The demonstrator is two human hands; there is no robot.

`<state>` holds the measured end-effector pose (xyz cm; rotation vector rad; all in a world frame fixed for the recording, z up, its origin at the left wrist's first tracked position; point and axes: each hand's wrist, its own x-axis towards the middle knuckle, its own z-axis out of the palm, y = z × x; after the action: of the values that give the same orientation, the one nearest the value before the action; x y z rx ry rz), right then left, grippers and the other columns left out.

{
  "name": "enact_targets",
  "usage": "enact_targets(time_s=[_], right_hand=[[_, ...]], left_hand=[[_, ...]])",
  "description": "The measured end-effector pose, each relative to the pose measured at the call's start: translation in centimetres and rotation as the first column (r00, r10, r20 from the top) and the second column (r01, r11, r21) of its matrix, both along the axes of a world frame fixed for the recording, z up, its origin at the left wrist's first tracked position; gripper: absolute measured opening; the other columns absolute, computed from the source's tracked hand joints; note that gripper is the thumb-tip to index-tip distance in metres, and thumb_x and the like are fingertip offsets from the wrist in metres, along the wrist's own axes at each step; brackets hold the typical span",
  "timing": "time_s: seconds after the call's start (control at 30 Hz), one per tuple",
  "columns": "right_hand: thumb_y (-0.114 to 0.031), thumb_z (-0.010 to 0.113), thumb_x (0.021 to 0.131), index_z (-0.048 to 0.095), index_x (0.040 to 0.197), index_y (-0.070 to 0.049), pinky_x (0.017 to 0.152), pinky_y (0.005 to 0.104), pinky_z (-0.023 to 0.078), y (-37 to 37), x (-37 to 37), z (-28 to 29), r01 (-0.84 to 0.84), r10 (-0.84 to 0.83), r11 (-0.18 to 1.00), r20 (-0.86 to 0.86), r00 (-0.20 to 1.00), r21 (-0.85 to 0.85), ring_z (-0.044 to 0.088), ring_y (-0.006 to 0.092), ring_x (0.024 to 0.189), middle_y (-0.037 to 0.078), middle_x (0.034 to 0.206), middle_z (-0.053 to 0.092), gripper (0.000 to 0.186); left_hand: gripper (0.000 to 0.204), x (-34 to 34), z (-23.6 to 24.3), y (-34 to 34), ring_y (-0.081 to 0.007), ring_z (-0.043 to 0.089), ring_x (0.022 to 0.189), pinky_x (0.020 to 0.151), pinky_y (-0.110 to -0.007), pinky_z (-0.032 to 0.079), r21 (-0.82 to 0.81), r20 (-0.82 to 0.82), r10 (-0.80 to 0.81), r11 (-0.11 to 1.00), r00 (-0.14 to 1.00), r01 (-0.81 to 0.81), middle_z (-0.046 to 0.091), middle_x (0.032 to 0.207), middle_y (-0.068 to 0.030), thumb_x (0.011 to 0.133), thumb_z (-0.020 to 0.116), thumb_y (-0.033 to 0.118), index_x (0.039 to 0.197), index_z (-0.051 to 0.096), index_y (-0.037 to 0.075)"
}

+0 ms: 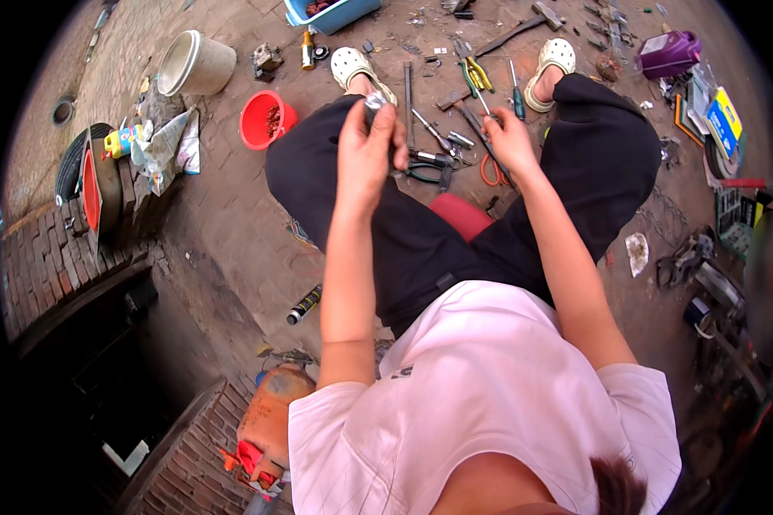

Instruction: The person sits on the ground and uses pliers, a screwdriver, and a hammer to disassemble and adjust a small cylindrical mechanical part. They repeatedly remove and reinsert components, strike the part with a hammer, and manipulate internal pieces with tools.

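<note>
My left hand (369, 150) is raised over my left knee, its fingers closed around a small shiny silver metal part (375, 101). Most of that part is hidden by the fingers, so its kind does not show. My right hand (511, 146) is closed on a thin metal rod (484, 105) that sticks out past the fingertips; its other end is hidden in the hand. Between my feet lie yellow-handled pliers (479, 74), a dark green screwdriver (517, 96), orange-handled scissors (492, 172), a ratchet wrench (434, 130) and black-handled pliers (429, 169).
A red bucket (260, 120) with rusty bits stands left of my left leg, a whitish bucket (199, 64) behind it. A blue basin (331, 17) and a hammer (524, 27) lie ahead. At right are a purple jug (668, 53) and cluttered parts. A spray can (305, 305) lies at left.
</note>
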<state>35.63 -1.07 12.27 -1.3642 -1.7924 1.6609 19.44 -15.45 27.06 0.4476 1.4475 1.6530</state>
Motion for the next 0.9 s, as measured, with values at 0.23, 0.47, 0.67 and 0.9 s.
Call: enact_targets(time_s=[0.23, 0.47, 0.67, 0.9], right_hand=[[-0.026, 0.064, 0.085, 0.061, 0.120, -0.011, 0.091, 0.0432, 0.047, -2.0, 0.0, -11.7, -0.150, 0.190, 0.982, 0.618, 0.763, -0.117, 0.061, 0.0318, 0.108, 0.015, 0.113, 0.066, 0.039], [-0.028, 0.070, 0.080, 0.063, 0.110, -0.007, 0.095, 0.0453, 0.043, 4.4, -4.5, -17.6, -0.091, -0.093, 0.964, 0.639, 0.763, 0.249, 0.052, 0.0365, 0.112, 0.019, 0.115, 0.057, 0.036], [-0.029, 0.075, 0.075, 0.058, 0.108, -0.004, 0.093, 0.0455, 0.044, 11.6, -10.7, -22.0, -0.134, -0.184, 0.903, 0.648, 0.739, 0.409, 0.050, 0.0360, 0.114, 0.018, 0.114, 0.052, 0.044], [-0.027, 0.079, 0.071, 0.050, 0.113, -0.005, 0.090, 0.0459, 0.049, 14.7, -12.5, -22.3, -0.311, 0.002, 0.912, 0.754, 0.657, 0.268, 0.052, 0.0371, 0.111, 0.018, 0.115, 0.053, 0.055]], left_hand=[[0.019, -7.5, -0.7, 4.3, -0.0113, 0.042, 0.058, 0.055, -0.027, 0.038, 0.056, 0.143, 0.147, 0.986, 0.979, -0.157, 0.047, 0.074, -0.0032, 0.097, 0.055, 0.018, 0.095, 0.050, 0.000], [0.014, -6.9, -0.4, 5.4, -0.0087, 0.041, 0.052, 0.049, -0.025, 0.036, -0.115, 0.210, 0.189, 0.979, 0.959, -0.168, 0.044, 0.071, -0.0012, 0.096, 0.055, 0.016, 0.095, 0.050, 0.003], [0.014, -6.5, -0.7, 5.7, -0.0096, 0.043, 0.048, 0.047, -0.026, 0.038, -0.217, 0.262, 0.214, 0.963, 0.941, -0.159, 0.044, 0.070, -0.0023, 0.095, 0.055, 0.014, 0.100, 0.049, 0.003], [0.017, -6.3, -0.4, 5.8, -0.0103, 0.045, 0.047, 0.045, -0.025, 0.038, -0.209, 0.251, 0.218, 0.963, 0.943, -0.168, 0.045, 0.069, -0.0029, 0.093, 0.057, 0.013, 0.102, 0.047, 0.002]])
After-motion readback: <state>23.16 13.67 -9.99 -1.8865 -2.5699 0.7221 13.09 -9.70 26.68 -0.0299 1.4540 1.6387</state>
